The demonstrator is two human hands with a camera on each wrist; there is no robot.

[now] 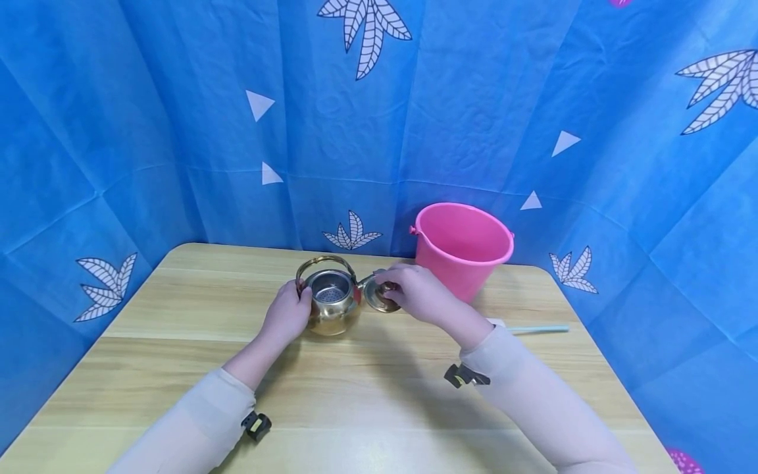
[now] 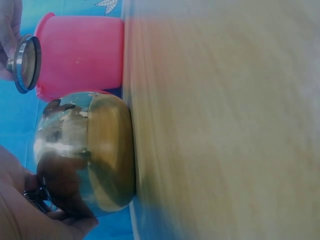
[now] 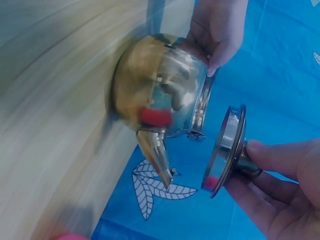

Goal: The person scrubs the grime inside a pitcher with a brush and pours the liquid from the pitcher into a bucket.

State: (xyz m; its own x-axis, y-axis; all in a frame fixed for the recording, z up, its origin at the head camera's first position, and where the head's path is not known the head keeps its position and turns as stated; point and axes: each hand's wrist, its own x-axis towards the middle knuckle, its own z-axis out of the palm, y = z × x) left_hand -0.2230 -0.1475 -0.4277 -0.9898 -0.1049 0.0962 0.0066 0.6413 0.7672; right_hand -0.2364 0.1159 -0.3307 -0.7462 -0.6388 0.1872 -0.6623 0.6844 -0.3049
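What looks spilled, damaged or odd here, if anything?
Nothing stands out. The kettle sits upright with its lid off, but the right hand holds that lid by the knob, so it isn't misplaced. The bucket stands upright, and no spill or damage shows. The blue rod is partly hidden, so I can't check it all.

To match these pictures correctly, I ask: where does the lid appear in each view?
Head: the lid is just below the centre, held by the right hand.
Left wrist: the lid is at upper left, overlapping the bucket.
Right wrist: the lid is right of centre, slightly low.
Shared landmark: the kettle, visible in all three.
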